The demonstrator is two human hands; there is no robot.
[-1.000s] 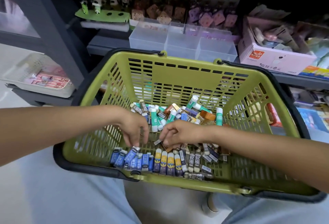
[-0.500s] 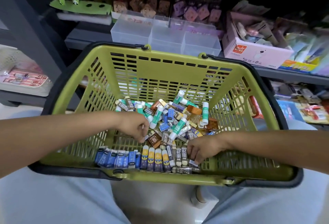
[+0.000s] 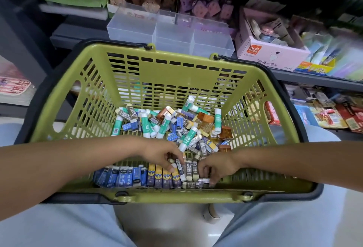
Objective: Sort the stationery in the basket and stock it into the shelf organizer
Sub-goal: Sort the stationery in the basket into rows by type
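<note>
A green basket (image 3: 172,70) with a dark rim rests on my lap. At its far end lies a loose pile (image 3: 176,125) of green-and-white glue sticks, blue erasers and orange boxes. Along the near wall stands a sorted row: blue erasers (image 3: 119,176), yellow-and-navy erasers (image 3: 163,178), then grey 2B erasers (image 3: 191,168). My left hand (image 3: 165,156) pinches a grey barcode-labelled eraser (image 3: 180,168) at the junction of the yellow and grey groups. My right hand (image 3: 216,167) curls its fingers onto the grey erasers at the row's right end, where one lies flat (image 3: 194,184).
A clear three-compartment organizer (image 3: 170,30) stands on the grey shelf just beyond the basket. A pink carton (image 3: 271,52) of goods sits to its right, and plush keychains hang behind. A lower shelf on the right holds packaged items (image 3: 330,117).
My left hand came down from the loose pile to the sorted row with a grey eraser. My right hand stayed at the row's right end. The view shifted slightly.
</note>
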